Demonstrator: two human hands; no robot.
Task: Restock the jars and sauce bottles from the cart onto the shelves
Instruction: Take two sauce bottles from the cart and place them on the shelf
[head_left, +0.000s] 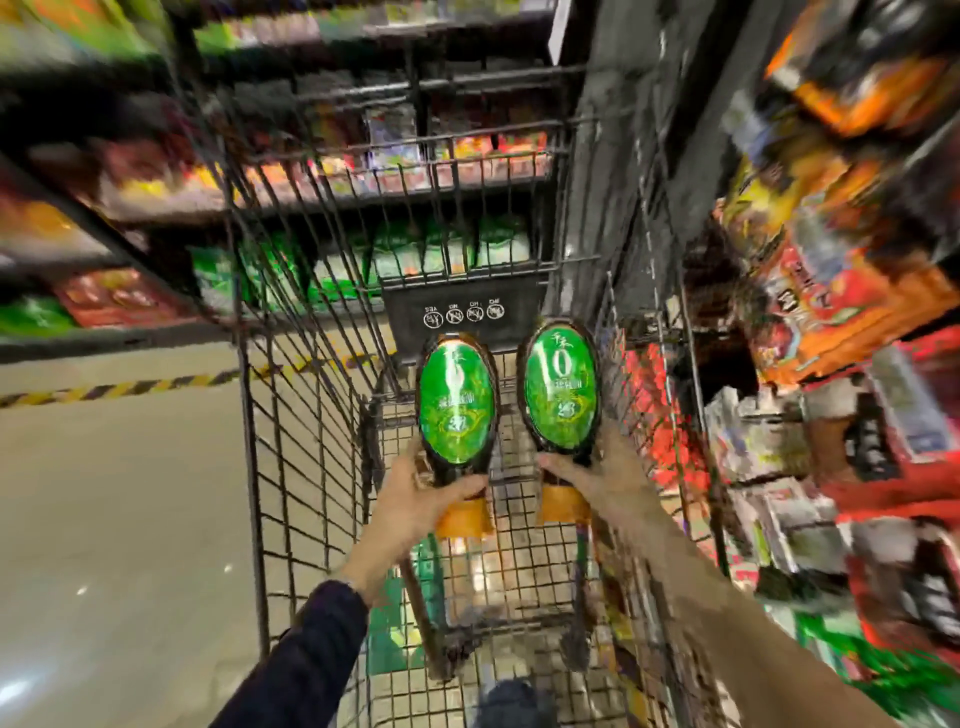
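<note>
gripping necks: left hand (415, 499) on left bottle (456, 400), right hand (597, 478) on right bottle (560, 387); bases point away over cart (270, 467).

Sauce bottles: there were two, a left bottle (456, 410) and a right bottle (560, 395).
Green oval labels (561, 364): two, one per bottle.
Orange caps (465, 519): two.
Hands: two, a left hand (415, 499) and a right hand (597, 478), each holding one bottle.
Cart (291, 415): one.
Round pictograms on its black plate (462, 293): four.
Shelf packets: too blurred to count.
</note>
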